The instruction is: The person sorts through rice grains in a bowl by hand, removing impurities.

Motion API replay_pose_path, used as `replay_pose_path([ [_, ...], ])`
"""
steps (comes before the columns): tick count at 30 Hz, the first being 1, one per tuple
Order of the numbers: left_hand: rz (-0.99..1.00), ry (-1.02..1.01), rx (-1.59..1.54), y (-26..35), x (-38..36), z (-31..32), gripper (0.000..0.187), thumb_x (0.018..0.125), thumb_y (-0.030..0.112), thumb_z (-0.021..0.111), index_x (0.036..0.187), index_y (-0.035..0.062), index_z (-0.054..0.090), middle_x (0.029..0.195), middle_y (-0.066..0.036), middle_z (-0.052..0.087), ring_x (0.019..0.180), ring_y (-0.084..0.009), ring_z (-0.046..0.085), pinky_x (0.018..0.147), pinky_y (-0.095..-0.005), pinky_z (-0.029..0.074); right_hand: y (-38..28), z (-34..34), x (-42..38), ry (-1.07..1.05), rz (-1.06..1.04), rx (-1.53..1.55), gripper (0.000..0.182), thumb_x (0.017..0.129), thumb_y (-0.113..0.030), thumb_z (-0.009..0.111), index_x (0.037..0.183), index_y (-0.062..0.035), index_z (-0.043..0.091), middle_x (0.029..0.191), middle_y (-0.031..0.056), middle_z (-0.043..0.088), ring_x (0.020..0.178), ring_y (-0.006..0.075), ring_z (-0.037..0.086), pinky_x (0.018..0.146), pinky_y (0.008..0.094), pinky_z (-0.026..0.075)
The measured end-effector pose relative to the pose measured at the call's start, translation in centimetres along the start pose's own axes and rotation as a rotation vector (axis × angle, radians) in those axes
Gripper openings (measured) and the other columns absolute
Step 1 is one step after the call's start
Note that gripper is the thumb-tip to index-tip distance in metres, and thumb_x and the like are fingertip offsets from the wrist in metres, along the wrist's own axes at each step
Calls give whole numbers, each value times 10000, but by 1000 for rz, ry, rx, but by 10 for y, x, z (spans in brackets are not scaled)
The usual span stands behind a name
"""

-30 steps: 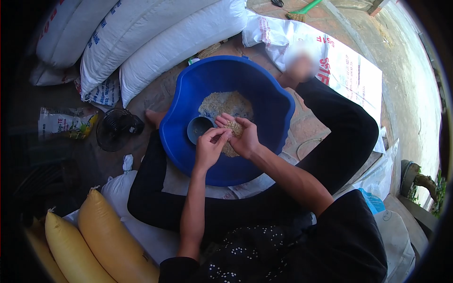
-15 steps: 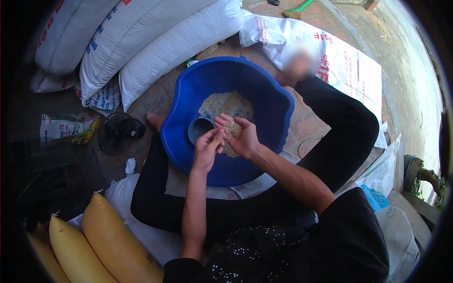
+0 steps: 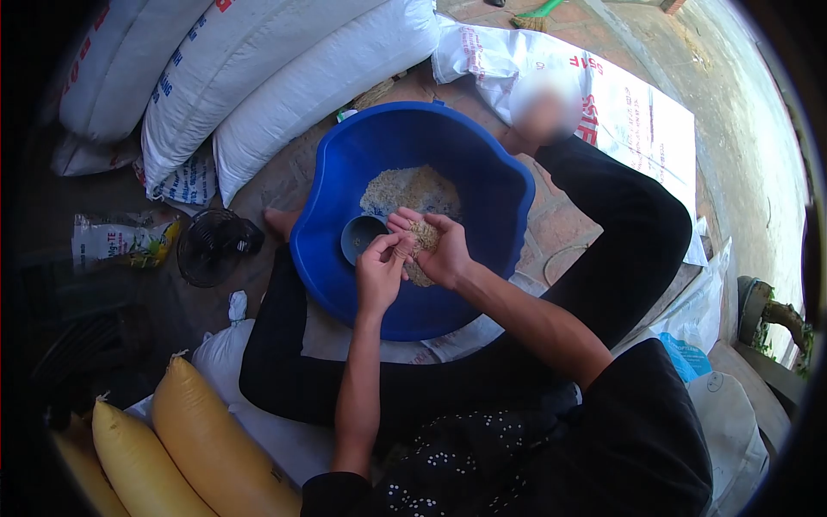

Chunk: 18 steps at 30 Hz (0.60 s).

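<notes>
A large blue basin (image 3: 413, 323) stands between the person's legs, with pale grain (image 3: 405, 185) spread on its bottom. My right hand (image 3: 444, 254) is palm up over the basin, cupped round a small heap of grain (image 3: 424, 234). At its fingers is my left hand (image 3: 383, 267), thumb and fingertips pinched together at the edge of the heap; what they hold, if anything, is too small to make out. A round grey-blue cup (image 3: 360, 237) sits in the basin just left of the hands.
Full white sacks (image 3: 319, 90) lie at the upper left, yellow sacks (image 3: 207, 431) at the lower left. A small black fan (image 3: 215, 246) and a plastic packet (image 3: 125, 241) are left of the basin. A flat printed sack (image 3: 642, 129) lies upper right, near a green-handled broom (image 3: 534, 17).
The left fingertips have shifted slightly against the right palm. The whole view has moved a little; the right hand still holds the grain.
</notes>
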<state>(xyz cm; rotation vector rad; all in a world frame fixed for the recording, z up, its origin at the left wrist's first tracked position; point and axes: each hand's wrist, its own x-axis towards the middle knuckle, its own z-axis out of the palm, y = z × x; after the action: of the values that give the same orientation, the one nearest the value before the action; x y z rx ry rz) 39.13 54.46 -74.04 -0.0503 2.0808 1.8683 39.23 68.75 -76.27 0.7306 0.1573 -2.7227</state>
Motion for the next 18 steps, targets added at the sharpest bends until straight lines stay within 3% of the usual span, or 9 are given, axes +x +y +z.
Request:
replay_pose_path([
  [6, 412, 6, 427, 3, 0, 2, 194, 935, 168, 763, 991, -14, 730, 892, -60, 694, 730, -135, 678, 604, -283, 534, 0, -2, 2, -4, 15, 36, 521, 1041, -257, 266, 1394, 29, 520, 1354, 185, 612, 1308, 297, 567, 1133, 424, 446],
  [9, 397, 10, 440, 3, -1, 1, 212, 939, 172, 760, 984, -30, 714, 891, -69, 694, 715, -157, 681, 607, -310, 537, 0, 2, 0, 3, 14, 12, 522, 1039, -257, 265, 1394, 29, 521, 1363, 187, 608, 1315, 297, 563, 1134, 424, 448],
  [18, 34, -9, 14, -3, -1, -1, 262, 1030, 228, 660, 1077, -28, 684, 920, -48, 693, 701, -70, 638, 496, -197, 460, -1, 2, -2, -26, 24, -7, 529, 1040, -261, 263, 1417, 29, 494, 1404, 194, 578, 1345, 298, 542, 1127, 432, 457],
])
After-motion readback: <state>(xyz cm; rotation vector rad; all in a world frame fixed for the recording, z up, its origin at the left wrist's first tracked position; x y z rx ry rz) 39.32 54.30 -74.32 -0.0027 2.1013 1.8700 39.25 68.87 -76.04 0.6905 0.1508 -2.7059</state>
